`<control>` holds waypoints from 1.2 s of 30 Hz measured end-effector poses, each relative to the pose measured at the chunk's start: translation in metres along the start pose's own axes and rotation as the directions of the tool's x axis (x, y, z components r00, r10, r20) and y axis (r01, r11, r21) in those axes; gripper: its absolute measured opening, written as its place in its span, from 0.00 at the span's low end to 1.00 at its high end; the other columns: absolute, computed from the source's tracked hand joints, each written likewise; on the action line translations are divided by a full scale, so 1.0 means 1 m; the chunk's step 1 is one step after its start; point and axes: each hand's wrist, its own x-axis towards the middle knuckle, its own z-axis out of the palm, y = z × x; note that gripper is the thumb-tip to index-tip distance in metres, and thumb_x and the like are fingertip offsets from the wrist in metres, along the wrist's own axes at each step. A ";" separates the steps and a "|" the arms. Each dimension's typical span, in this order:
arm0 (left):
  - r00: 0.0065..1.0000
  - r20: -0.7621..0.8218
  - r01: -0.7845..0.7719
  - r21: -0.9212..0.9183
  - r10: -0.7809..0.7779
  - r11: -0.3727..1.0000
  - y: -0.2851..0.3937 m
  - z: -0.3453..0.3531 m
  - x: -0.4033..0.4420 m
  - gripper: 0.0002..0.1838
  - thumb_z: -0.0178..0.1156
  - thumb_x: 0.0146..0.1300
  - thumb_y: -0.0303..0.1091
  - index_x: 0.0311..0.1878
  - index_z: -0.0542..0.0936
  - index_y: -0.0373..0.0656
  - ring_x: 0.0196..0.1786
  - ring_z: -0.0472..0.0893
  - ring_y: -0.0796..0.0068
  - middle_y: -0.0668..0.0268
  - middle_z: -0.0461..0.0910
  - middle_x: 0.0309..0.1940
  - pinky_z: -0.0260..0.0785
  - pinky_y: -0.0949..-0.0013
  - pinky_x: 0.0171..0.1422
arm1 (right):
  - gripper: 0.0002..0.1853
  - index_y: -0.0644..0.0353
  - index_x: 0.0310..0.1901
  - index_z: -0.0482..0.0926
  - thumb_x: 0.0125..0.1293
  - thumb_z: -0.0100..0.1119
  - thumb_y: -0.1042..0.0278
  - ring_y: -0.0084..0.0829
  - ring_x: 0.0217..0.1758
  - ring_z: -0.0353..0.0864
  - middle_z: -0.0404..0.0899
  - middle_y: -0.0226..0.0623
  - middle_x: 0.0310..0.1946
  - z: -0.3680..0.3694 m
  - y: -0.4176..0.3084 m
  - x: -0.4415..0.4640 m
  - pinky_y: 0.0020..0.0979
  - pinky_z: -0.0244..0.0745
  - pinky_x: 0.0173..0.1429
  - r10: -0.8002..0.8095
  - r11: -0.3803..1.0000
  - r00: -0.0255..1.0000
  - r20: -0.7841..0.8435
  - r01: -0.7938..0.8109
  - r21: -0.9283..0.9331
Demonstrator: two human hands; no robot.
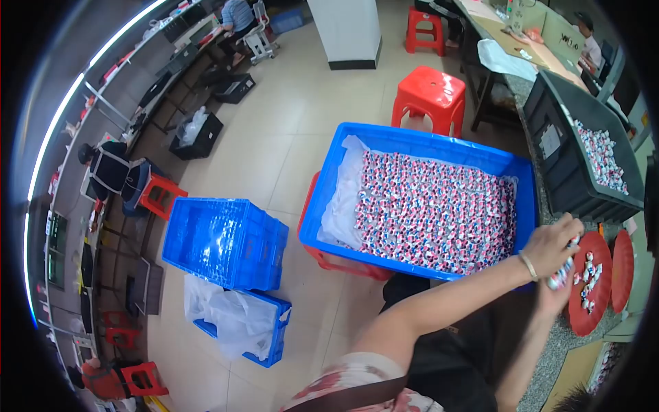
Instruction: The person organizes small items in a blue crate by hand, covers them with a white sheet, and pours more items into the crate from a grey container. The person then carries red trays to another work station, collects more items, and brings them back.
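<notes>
My left hand (551,246), with a bracelet at the wrist, reaches past the right front corner of a blue crate (425,137). Its fingers are curled around a small white patterned piece that shows at the fingertips. Just below, my right hand (553,295) is cupped around several small white, red and blue pieces (563,275). Both hands are beside a red plate (582,321) on the speckled bench, where several loose pieces (588,273) lie. Inside the crate, many similar round pieces (432,213) sit in close rows, with a white plastic sheet (343,206) along the left.
A dark grey bin (563,158) of pieces stands on the bench, beyond a second red plate (622,271). Red stools (432,96) stand behind and under the crate. Stacked blue crates (226,240) occupy the floor at left. Several people sit at benches along the sides.
</notes>
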 end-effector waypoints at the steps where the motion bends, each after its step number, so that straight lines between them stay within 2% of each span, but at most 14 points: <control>1: 1.000 -0.021 0.003 0.074 -0.001 0.997 -0.004 -0.024 -0.010 0.17 0.64 0.51 0.30 0.43 0.71 0.46 0.39 0.77 0.54 0.60 0.70 0.33 0.69 0.55 0.42 | 0.21 0.60 0.62 0.67 0.72 0.44 0.60 0.36 0.64 0.68 0.69 0.42 0.61 -0.021 0.029 0.024 0.41 0.62 0.70 0.157 0.988 0.852 0.499 -0.135 -0.080; 5: 0.991 -0.131 0.010 0.342 0.037 0.940 -0.046 -0.114 -0.046 0.15 0.66 0.49 0.34 0.40 0.74 0.47 0.41 0.76 0.59 0.65 0.73 0.36 0.68 0.60 0.41 | 0.19 0.59 0.58 0.70 0.73 0.43 0.58 0.34 0.58 0.72 0.73 0.38 0.55 0.009 0.168 0.034 0.38 0.65 0.66 0.364 0.927 0.853 0.374 -0.372 -0.053; 7: 0.977 -0.203 0.030 0.412 0.060 0.911 -0.065 -0.155 -0.069 0.16 0.67 0.48 0.35 0.41 0.76 0.47 0.45 0.75 0.60 0.64 0.75 0.40 0.68 0.59 0.45 | 0.18 0.58 0.57 0.71 0.72 0.44 0.57 0.34 0.57 0.73 0.74 0.38 0.53 0.018 0.223 0.035 0.39 0.67 0.64 0.441 0.893 0.840 0.316 -0.445 -0.065; 10: 0.958 -0.271 0.205 0.418 -0.094 0.885 -0.083 -0.197 -0.092 0.16 0.67 0.47 0.35 0.40 0.77 0.47 0.55 0.72 0.57 0.63 0.78 0.42 0.59 0.54 0.62 | 0.18 0.57 0.55 0.72 0.72 0.45 0.56 0.35 0.55 0.74 0.75 0.37 0.52 0.023 0.288 0.037 0.39 0.69 0.62 0.516 0.854 0.820 0.249 -0.515 -0.072; 13: 0.956 -0.289 0.192 0.488 -0.050 0.851 -0.103 -0.221 -0.093 0.15 0.67 0.49 0.36 0.40 0.76 0.46 0.59 0.69 0.54 0.60 0.76 0.46 0.53 0.50 0.67 | 0.18 0.56 0.53 0.74 0.71 0.46 0.55 0.35 0.54 0.76 0.77 0.37 0.50 0.023 0.329 0.041 0.40 0.71 0.59 0.536 0.844 0.819 0.203 -0.526 -0.105; 14: 0.959 -0.284 0.170 0.531 -0.014 0.830 -0.111 -0.229 -0.093 0.19 0.64 0.52 0.29 0.48 0.74 0.43 0.60 0.71 0.57 0.58 0.75 0.50 0.54 0.55 0.67 | 0.17 0.56 0.53 0.74 0.71 0.47 0.54 0.36 0.53 0.76 0.77 0.37 0.49 0.023 0.337 0.044 0.40 0.72 0.58 0.526 0.850 0.827 0.199 -0.511 -0.127; 17: 0.881 -0.418 0.284 0.097 -0.220 0.954 -0.133 -0.251 -0.098 0.21 0.57 0.57 0.22 0.54 0.70 0.44 0.57 0.74 0.64 0.60 0.74 0.48 0.60 0.55 0.63 | 0.17 0.54 0.51 0.76 0.70 0.48 0.53 0.36 0.51 0.78 0.78 0.37 0.47 0.024 0.352 0.051 0.41 0.74 0.56 0.476 0.867 0.856 0.203 -0.419 -0.269; 20: 0.639 -0.468 0.373 -0.506 -0.610 0.778 -0.126 -0.279 -0.100 0.23 0.51 0.61 0.17 0.60 0.65 0.44 0.47 0.75 0.73 0.66 0.73 0.43 0.67 0.63 0.52 | 0.15 0.50 0.50 0.78 0.68 0.50 0.55 0.38 0.55 0.76 0.78 0.41 0.49 0.045 0.357 0.051 0.51 0.69 0.61 0.755 0.610 0.643 0.129 -0.761 0.219; 24: 0.524 -0.219 0.418 -0.776 -0.823 0.472 -0.129 -0.326 -0.122 0.23 0.51 0.67 0.25 0.65 0.61 0.43 0.35 0.70 0.80 0.69 0.70 0.36 0.62 0.72 0.37 | 0.15 0.52 0.50 0.78 0.68 0.50 0.56 0.40 0.55 0.75 0.78 0.39 0.48 0.044 0.344 0.051 0.51 0.62 0.67 0.796 0.580 0.605 0.020 -0.771 0.262; 27: 0.451 -0.078 0.508 -0.796 -0.889 0.328 -0.152 -0.352 -0.153 0.21 0.51 0.68 0.28 0.64 0.63 0.44 0.35 0.70 0.80 0.70 0.70 0.36 0.62 0.73 0.38 | 0.14 0.51 0.48 0.79 0.67 0.51 0.56 0.39 0.53 0.77 0.78 0.39 0.47 0.042 0.322 0.053 0.51 0.64 0.66 0.836 0.544 0.546 -0.052 -0.815 0.200; 29: 0.399 -0.150 0.844 -0.326 -0.904 0.426 -0.161 -0.366 -0.166 0.22 0.56 0.65 0.28 0.61 0.67 0.43 0.34 0.70 0.82 0.70 0.71 0.37 0.64 0.74 0.38 | 0.15 0.50 0.49 0.79 0.66 0.52 0.55 0.40 0.53 0.77 0.78 0.39 0.48 0.040 0.313 0.059 0.52 0.67 0.64 0.853 0.517 0.519 -0.043 -0.834 0.190; 31: 0.468 -0.233 0.879 0.228 -0.853 0.420 -0.163 -0.374 -0.171 0.22 0.60 0.62 0.29 0.59 0.68 0.42 0.31 0.70 0.82 0.69 0.73 0.36 0.65 0.75 0.36 | 0.14 0.51 0.48 0.79 0.66 0.52 0.55 0.41 0.53 0.77 0.79 0.40 0.47 0.036 0.303 0.061 0.53 0.67 0.63 0.875 0.478 0.483 -0.030 -0.852 0.213; 32: 0.413 -0.275 0.872 0.393 -0.868 0.291 -0.164 -0.379 -0.168 0.20 0.65 0.56 0.29 0.52 0.72 0.39 0.28 0.70 0.84 0.70 0.75 0.31 0.66 0.76 0.34 | 0.14 0.51 0.46 0.80 0.66 0.52 0.55 0.41 0.54 0.77 0.79 0.41 0.47 0.037 0.300 0.061 0.53 0.68 0.63 0.877 0.474 0.478 -0.044 -0.851 0.227; 36: 0.314 -0.190 0.876 0.436 -0.930 0.206 -0.183 -0.387 -0.169 0.14 0.68 0.53 0.32 0.40 0.76 0.40 0.26 0.72 0.84 0.71 0.76 0.24 0.66 0.76 0.31 | 0.13 0.52 0.45 0.80 0.66 0.52 0.56 0.42 0.54 0.77 0.79 0.42 0.48 0.036 0.298 0.065 0.54 0.67 0.63 0.882 0.464 0.471 -0.013 -0.863 0.200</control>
